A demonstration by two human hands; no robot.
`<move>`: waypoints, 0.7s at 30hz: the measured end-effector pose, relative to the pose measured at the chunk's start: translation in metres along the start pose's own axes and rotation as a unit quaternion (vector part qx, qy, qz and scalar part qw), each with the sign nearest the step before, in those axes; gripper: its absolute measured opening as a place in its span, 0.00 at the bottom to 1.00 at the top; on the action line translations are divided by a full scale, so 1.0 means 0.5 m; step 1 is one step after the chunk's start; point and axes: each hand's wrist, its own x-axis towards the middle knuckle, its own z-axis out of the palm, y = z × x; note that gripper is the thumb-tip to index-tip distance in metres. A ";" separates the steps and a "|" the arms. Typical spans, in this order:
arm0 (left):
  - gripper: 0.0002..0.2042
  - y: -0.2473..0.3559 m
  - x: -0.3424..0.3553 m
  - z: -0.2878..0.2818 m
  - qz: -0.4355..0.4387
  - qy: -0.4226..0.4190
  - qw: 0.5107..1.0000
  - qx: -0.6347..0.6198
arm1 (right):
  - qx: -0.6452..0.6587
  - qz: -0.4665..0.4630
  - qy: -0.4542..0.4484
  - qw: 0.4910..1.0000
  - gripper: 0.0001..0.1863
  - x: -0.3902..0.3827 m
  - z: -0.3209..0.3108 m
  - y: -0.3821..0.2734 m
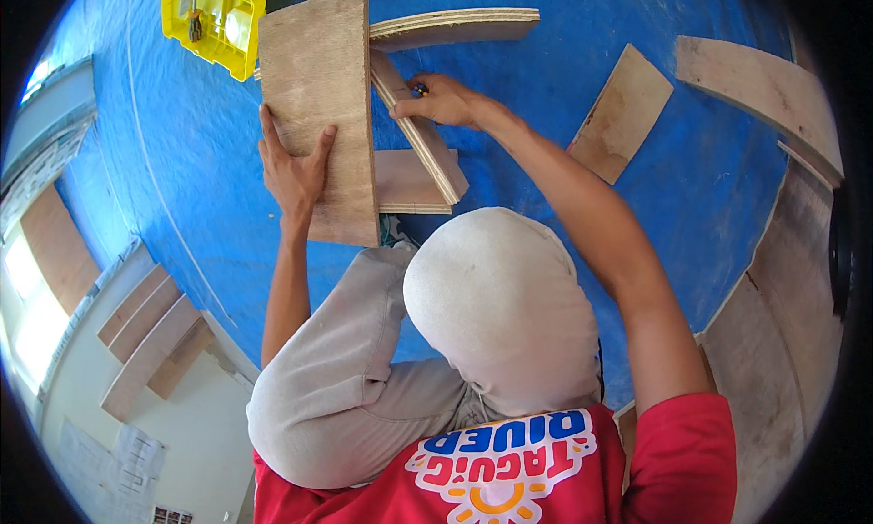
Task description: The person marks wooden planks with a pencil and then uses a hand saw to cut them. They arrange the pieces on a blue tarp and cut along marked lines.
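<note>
A broad rectangular plywood panel stands in front of me, joined to or resting against other boards; I cannot tell which. My left hand lies flat on it with the fingers spread. My right hand is closed at a slanting plywood strip, its thumb at the strip's edge. Between those fingers shows a small dark end of something I cannot make out. A curved plywood piece reaches right from the panel's far end, and a shorter board sits at its near end.
A yellow plastic bin with a screwdriver stands at the far left. On the blue sheet lie a loose plywood rectangle and a curved board to the right. More boards stand at left. My bent knee is close by.
</note>
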 end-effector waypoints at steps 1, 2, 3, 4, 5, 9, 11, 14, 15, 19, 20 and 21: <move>0.57 0.002 0.000 0.000 0.011 0.007 1.000 -0.006 | 0.002 -0.009 0.001 1.000 0.55 0.001 0.006 -0.001; 0.57 0.004 0.001 0.000 0.016 0.014 1.000 -0.009 | -0.006 -0.011 0.018 1.000 0.55 0.003 0.012 0.000; 0.57 0.007 0.001 0.000 0.022 0.021 0.999 -0.013 | -0.015 -0.014 0.036 0.999 0.55 0.006 0.019 0.001; 0.56 0.010 -0.001 0.001 0.001 0.009 1.000 -0.018 | -0.029 -0.006 0.054 0.998 0.54 0.010 0.022 0.003; 0.55 0.012 -0.006 0.002 -0.020 -0.003 1.000 -0.024 | -0.025 -0.018 0.057 0.998 0.54 0.014 0.024 0.006; 0.56 0.007 -0.018 0.011 0.003 0.017 0.998 -0.060 | 0.009 -0.020 0.071 0.997 0.52 0.029 0.034 0.019; 0.56 -0.003 -0.021 0.014 0.007 0.018 0.997 -0.073 | 0.067 -0.028 0.079 0.994 0.49 0.040 0.046 0.016; 0.56 -0.021 -0.024 0.014 -0.024 -0.003 0.996 -0.087 | 0.131 -0.023 0.096 0.986 0.46 0.058 0.070 0.009; 0.56 -0.027 -0.024 0.012 -0.043 -0.011 0.995 -0.084 | 0.128 -0.035 0.099 0.986 0.47 0.062 0.073 0.007; 0.55 -0.041 -0.021 0.010 -0.046 -0.022 0.995 -0.081 | 0.172 -0.039 0.058 0.983 0.51 0.076 0.074 0.020; 0.55 -0.044 -0.024 0.010 -0.056 -0.026 0.994 -0.085 | 0.200 -0.024 0.042 0.978 0.52 0.076 0.075 0.027; 0.54 -0.047 -0.027 0.011 -0.073 -0.035 0.993 -0.083 | 0.185 -0.031 0.043 0.981 0.52 0.077 0.077 0.033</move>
